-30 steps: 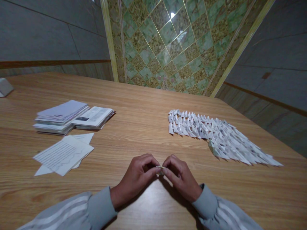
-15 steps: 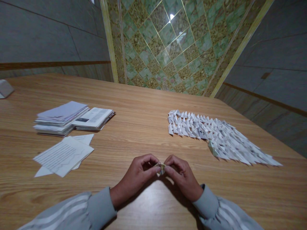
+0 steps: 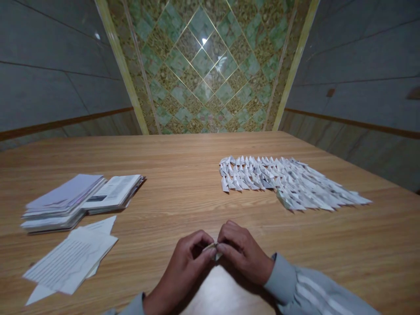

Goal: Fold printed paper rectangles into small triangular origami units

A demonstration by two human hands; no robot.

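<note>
Paper piece [image 3: 211, 249] pinched between left hand [image 3: 183, 267] and right hand [image 3: 243, 253].

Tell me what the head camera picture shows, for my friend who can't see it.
A person's left hand and right hand pinch a small folded paper together over a wooden table. Rows of folded paper triangles lie to the right; stacked papers and loose sheets lie to the left.

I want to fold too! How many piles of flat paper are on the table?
3: a purple-topped stack far left, a printed stack beside it, loose sheets nearer the person. None seems hidden.
</note>
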